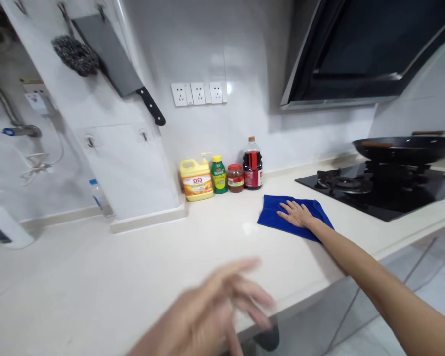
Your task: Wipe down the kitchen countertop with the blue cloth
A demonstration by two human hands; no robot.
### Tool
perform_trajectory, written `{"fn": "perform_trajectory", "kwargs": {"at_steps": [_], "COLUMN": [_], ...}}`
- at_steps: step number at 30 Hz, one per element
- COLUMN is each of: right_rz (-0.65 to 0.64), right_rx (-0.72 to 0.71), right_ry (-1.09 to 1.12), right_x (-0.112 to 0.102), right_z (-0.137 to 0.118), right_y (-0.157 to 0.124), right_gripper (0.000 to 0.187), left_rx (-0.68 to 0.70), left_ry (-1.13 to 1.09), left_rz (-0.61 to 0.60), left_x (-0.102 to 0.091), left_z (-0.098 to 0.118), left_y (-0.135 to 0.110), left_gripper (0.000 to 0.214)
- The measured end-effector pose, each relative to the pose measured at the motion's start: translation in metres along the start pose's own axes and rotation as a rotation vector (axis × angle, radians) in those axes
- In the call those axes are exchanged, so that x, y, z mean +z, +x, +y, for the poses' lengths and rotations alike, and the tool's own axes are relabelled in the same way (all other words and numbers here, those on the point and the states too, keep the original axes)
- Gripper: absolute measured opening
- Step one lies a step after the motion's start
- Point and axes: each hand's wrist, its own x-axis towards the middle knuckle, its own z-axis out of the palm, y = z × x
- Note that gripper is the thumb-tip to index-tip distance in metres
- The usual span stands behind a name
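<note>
My right hand [295, 214] lies flat on a blue cloth [274, 217], fingers spread, pressing it against the pale countertop [141, 277]. The cloth is spread out, left of the stove. Nearer to me, my left hand [222, 301] hangs in the air by the counter's front edge; it is blurred by motion, its fingers are apart and nothing shows in it. Behind the cloth, against the wall, stand a yellow detergent jug [196, 180], a green bottle [219, 175], a red-lidded jar [236, 179] and a dark sauce bottle [252, 165].
To the right, a black gas stove [389, 198] carries a large wok [404, 150] under a range hood [356, 54]. A cleaver [113, 57] and a steel scourer [76, 54] hang on the left wall. A plastic bottle [101, 199] and a white bottle [7, 225] stand at the left.
</note>
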Motion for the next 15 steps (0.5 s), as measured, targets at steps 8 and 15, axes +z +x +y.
{"fn": "perform_trajectory", "kwargs": {"at_steps": [8, 15], "right_rz": [0.065, 0.039], "right_rx": [0.000, -0.180], "right_ry": [-0.019, 0.016], "right_x": [0.013, 0.007], "right_z": [0.026, -0.012], "right_y": [-0.072, -0.144], "right_gripper": [0.078, 0.082], "left_rx": [-0.264, -0.312], "left_ry": [0.073, 0.115], "left_rz": [0.842, 0.994], "left_x": [-0.117, -0.142], "left_z": [-0.131, -0.176], "left_y": [0.023, 0.006], "left_gripper": [0.066, 0.042]}}
